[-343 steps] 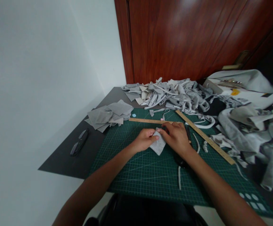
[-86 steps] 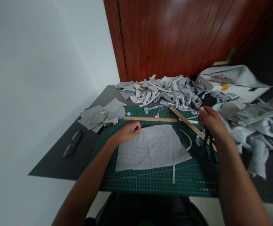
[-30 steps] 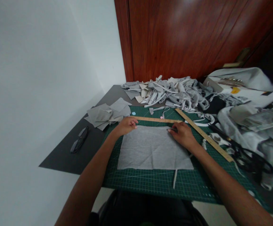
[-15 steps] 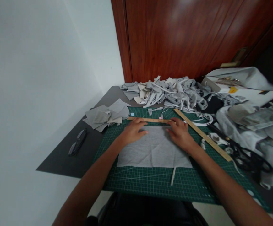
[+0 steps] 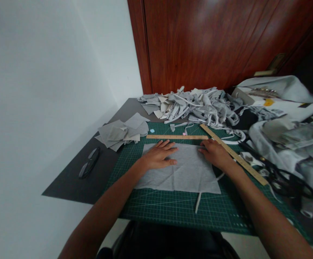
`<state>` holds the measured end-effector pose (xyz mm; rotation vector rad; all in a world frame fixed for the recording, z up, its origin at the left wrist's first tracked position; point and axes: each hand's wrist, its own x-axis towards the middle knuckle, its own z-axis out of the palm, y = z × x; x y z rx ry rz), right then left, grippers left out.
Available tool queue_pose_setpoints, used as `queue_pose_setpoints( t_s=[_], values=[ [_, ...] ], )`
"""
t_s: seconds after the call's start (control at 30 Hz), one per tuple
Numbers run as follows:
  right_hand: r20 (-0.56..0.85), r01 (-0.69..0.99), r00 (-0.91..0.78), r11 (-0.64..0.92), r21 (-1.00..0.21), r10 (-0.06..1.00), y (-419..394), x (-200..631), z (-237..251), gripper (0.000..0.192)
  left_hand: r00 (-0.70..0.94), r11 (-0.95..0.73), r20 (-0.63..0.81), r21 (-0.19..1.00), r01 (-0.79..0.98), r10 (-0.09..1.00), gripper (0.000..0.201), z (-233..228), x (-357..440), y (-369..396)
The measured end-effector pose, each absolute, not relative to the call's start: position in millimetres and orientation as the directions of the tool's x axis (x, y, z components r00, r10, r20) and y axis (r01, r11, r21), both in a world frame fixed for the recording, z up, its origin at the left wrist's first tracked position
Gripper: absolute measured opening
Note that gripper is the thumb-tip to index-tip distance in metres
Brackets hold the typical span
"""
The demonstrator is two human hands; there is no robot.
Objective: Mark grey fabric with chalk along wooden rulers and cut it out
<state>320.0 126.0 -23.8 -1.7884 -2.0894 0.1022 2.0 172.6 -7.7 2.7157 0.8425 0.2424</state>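
The left hand (image 5: 159, 156) lies palm down with its fingers spread flat on a thin, roughly square sheet of pale grey fabric (image 5: 184, 174), gripping nothing; the right hand (image 5: 215, 154) rests open on the sheet's far right corner, fingers loosely extended and likewise holding nothing. The fabric lies flat, faintly creased, in the middle of a dark green cutting mat (image 5: 172, 207) printed with a fine white grid. Just beyond the sheet's far edge lies a short wooden ruler (image 5: 177, 137), and a longer wooden ruler (image 5: 234, 155) runs diagonally past the right hand. A narrow pale strip (image 5: 197, 203) pokes out from the fabric's near edge. To the left, a loose stack of cut grey squares (image 5: 122, 133) sits on the dark grey desk (image 5: 72, 183) near a pair of black glasses (image 5: 89, 167). A tangled heap of grey and cream offcuts (image 5: 194, 108) fills the far side, and black-handled scissors (image 5: 288, 180) lie to the right among rumpled cloth.
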Motion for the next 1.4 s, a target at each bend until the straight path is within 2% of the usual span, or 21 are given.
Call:
queue_pose_setpoints(
  t_s=[0.07,0.13,0.2,0.3,0.4,0.6,0.8,1.0,1.17,1.23,1.3,1.37,1.4],
  values=[
    [0.260,0.899,-0.054,0.161,-0.408,0.964,129.9,322.5,-26.3,0.006,0.751,-0.745,0.131,0.315,0.587,0.647,0.054,-3.1,-2.7,177.1],
    [0.256,0.865,-0.025,0.149,-0.478,0.966,132.9,322.0,-30.0,0.006,0.621,-0.648,0.189,0.262,0.715,0.761,0.042,2.5,-11.6,182.9],
    [0.252,0.855,-0.005,0.135,-0.500,0.968,135.3,320.3,-33.5,0.012,0.512,-0.538,0.168,0.217,0.814,0.842,0.026,7.6,-23.7,190.1],
    [0.250,0.851,0.052,0.088,-0.518,0.967,137.9,320.3,-36.2,0.025,0.453,-0.478,0.155,0.215,0.852,0.878,0.020,11.1,-41.8,200.7],
    [0.243,0.868,0.111,0.025,-0.496,0.964,138.0,327.9,-34.9,0.020,0.408,-0.433,0.150,0.231,0.871,0.900,0.019,10.5,-52.6,207.5],
    [0.229,0.920,0.211,-0.113,-0.376,0.950,127.0,358.3,-26.7,0.017,0.366,-0.391,0.138,0.273,0.879,0.920,0.015,10.3,-61.0,211.6],
    [0.171,0.938,0.207,-0.146,-0.315,0.963,114.0,368.3,-25.4,0.008,0.356,-0.371,0.105,0.320,0.872,0.928,0.019,11.1,-65.0,215.2],
    [0.157,0.907,0.189,-0.111,-0.406,0.969,116.2,366.4,-23.5,0.012,0.367,-0.371,0.086,0.381,0.847,0.926,0.017,11.8,-61.1,214.5],
    [0.257,0.826,0.247,-0.064,-0.561,0.934,129.3,363.8,-14.9,0.006,0.341,-0.364,0.131,0.420,0.831,0.931,0.007,10.3,-59.8,216.1],
    [0.388,0.726,0.376,-0.007,-0.688,0.841,132.8,364.7,-10.1,0.004,0.329,-0.362,0.152,0.437,0.824,0.932,0.005,9.1,-59.0,217.3],
    [0.509,0.592,0.547,0.122,-0.796,0.665,133.4,370.1,-4.1,0.009,0.318,-0.365,0.178,0.456,0.812,0.931,0.003,7.9,-57.3,218.3],
    [0.576,0.521,0.682,0.253,-0.815,0.451,130.7,381.5,3.3,0.012,0.308,-0.369,0.205,0.479,0.796,0.929,0.006,6.7,-54.9,219.2],
    [0.607,0.539,0.706,0.278,-0.795,0.365,128.0,389.2,7.4,0.011,0.300,-0.370,0.218,0.493,0.787,0.929,0.009,6.0,-53.7,219.7]
  ],
)
